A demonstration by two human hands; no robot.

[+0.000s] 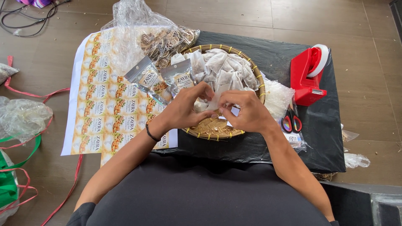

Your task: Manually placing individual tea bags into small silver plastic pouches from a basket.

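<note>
- Left hand: fingers curled, thumb and fingertips pinching the left side of a small white filter sachet above the near part of the basket. A dark band sits on the wrist.
- Right hand: fingers bent inward, gripping the right side of the same sachet; the two hands meet fingertip to fingertip.
- Sachet: held between both hands, raised just over the woven basket, largely covered by the fingers.
- Basket: round, woven, with yellow binding on the rim, resting on a black plastic sheet. Its far half is heaped with more white sachets; the near floor holds brown crumbs.
- Left of the basket: two small clear labelled pouches, touching its rim and lying over sheets of printed labels.
- Far left: a large clear bag holding brown dried pieces.
- Right of the basket: a stack of clear empty bags, then scissors with red handles, and farther right a red tape dispenser, all on the black sheet.
- Floor at left: red and green plastic strips and crumpled clear plastic.
</note>
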